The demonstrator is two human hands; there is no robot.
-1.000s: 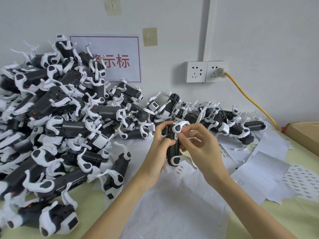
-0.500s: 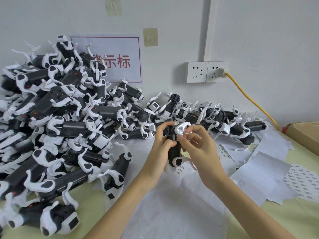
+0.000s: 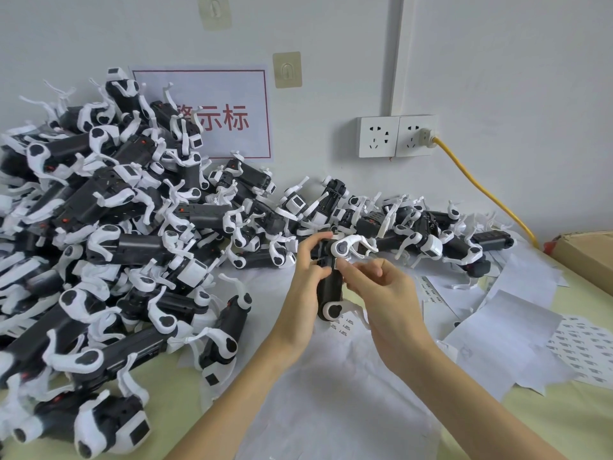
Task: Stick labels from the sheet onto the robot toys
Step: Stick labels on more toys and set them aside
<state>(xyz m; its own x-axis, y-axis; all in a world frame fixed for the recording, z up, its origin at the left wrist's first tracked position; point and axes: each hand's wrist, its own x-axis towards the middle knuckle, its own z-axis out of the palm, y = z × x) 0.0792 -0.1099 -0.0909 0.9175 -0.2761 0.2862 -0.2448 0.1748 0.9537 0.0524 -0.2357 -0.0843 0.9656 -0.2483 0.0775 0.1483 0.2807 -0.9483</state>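
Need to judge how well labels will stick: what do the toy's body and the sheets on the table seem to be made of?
The toy in the left hand looks like hard moulded plastic: black body with a dull satin sheen, white glossy leg joints. The sheets look like thin white paper, creased and curling at the edges. The label sheet looks similar; whether its backing is waxed cannot be told.

Taped to the wall behind the heap of toys there's a white paper sign [image 3: 212, 111] with a thin red border and big red Chinese characters; "示标" reads clearly, and a character before them is half hidden by a toy's white leg. Over on the right of the table lies a label sheet [image 3: 583, 350] with rows of small dark print, too tiny to read. Same for the few loose labels [image 3: 345, 325] on the white paper just below the held toy.
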